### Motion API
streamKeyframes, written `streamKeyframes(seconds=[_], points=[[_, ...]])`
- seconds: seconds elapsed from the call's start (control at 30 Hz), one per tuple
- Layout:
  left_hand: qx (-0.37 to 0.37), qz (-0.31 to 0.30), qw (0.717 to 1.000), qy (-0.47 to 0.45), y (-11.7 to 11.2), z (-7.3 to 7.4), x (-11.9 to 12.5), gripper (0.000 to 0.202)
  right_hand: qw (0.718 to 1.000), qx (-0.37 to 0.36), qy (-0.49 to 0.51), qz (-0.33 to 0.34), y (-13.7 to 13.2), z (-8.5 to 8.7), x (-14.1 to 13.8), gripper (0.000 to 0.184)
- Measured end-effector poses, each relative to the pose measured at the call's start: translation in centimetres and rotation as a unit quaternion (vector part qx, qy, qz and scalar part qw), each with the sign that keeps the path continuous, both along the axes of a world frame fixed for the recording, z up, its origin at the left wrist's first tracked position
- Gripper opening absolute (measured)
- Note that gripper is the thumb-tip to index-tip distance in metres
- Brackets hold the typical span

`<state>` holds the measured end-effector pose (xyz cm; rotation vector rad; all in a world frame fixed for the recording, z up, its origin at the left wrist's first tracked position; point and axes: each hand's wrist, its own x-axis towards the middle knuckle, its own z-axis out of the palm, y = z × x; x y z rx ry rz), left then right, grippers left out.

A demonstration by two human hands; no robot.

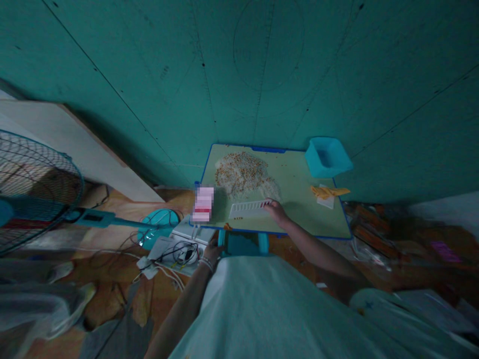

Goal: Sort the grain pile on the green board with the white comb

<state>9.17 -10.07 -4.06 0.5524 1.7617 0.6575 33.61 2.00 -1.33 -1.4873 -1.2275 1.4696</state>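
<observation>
My right hand [277, 213] is closed on the right end of a white plastic piece with a row of slots [247, 209], low over the front of a small pale table [299, 199] with a blue edge. Just beyond it lies a spread heap of orange-brown and whitish grains [243, 172]. Below the table's front edge my left hand [212, 251] grips the left side of a blue plastic bin [264, 243]. Its fingers are partly dark, and the bin's lower part is hidden by my clothing.
A second blue bin [327, 157] stands at the table's back right corner, near a yellow cloth [329, 191]. A pink-and-white box [203, 204] is at the left edge. Further left are cables [185, 253] and a fan [33, 189]; a green wall [224, 75] rises behind.
</observation>
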Motion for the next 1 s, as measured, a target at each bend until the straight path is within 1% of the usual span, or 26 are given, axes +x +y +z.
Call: streamKeyframes(seconds=[0.1,0.2,0.33,0.47,0.67,0.8,1.0], points=[[-0.003,0.003,1.000,-0.011,0.0,-0.2,0.0,0.014,1.000,-0.017,-0.006,-0.020,-0.6,0.0,0.3,0.015],[-0.005,0.012,0.999,-0.037,0.1,0.1,0.1,0.015,0.999,-0.035,-0.014,-0.038,-1.0,-0.1,0.6,0.017],[-0.003,0.023,0.998,-0.057,0.3,0.6,0.4,0.016,0.997,-0.060,-0.024,-0.045,-1.1,-0.5,0.7,0.018],[-0.003,0.036,0.998,-0.060,0.5,0.7,0.6,0.017,0.995,-0.085,-0.035,-0.049,-0.9,-0.8,0.6,0.018],[-0.001,0.037,0.997,-0.066,0.4,0.2,0.5,0.017,0.994,-0.099,-0.030,-0.042,-1.4,-1.2,0.6,0.015],[0.001,0.027,0.999,-0.045,0.2,-0.3,0.2,0.016,0.992,-0.107,-0.039,-0.059,-1.9,-1.2,0.6,0.015],[0.010,0.041,0.996,-0.079,0.0,-0.3,0.1,0.018,0.988,-0.126,-0.009,-0.084,-3.0,-1.1,0.6,0.015]])
